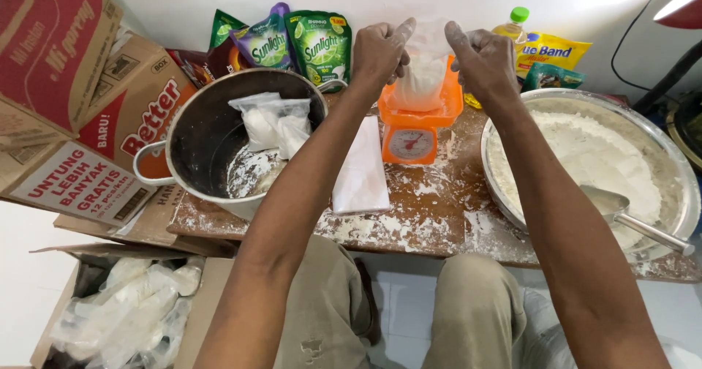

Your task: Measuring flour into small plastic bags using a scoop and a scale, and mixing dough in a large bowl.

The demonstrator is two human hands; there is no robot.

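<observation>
My left hand (pixel 379 47) and my right hand (pixel 482 58) both grip the top of a clear plastic bag of white flour (pixel 420 76), one on each side. The bag rests on the orange kitchen scale (pixel 413 138) at the back middle of the wooden table. Both hands are dusted with flour. A stack of flat empty plastic bags (pixel 362 168) lies just left of the scale, partly under my left forearm.
A large metal basin of flour (pixel 512 186) with a metal scoop (pixel 621 212) sits at right. A dark metal pot (pixel 197 135) at left holds filled flour bags. Cardboard boxes stand at far left, one below with more filled bags (pixel 124 310). Soap pouches and an oil bottle line the wall.
</observation>
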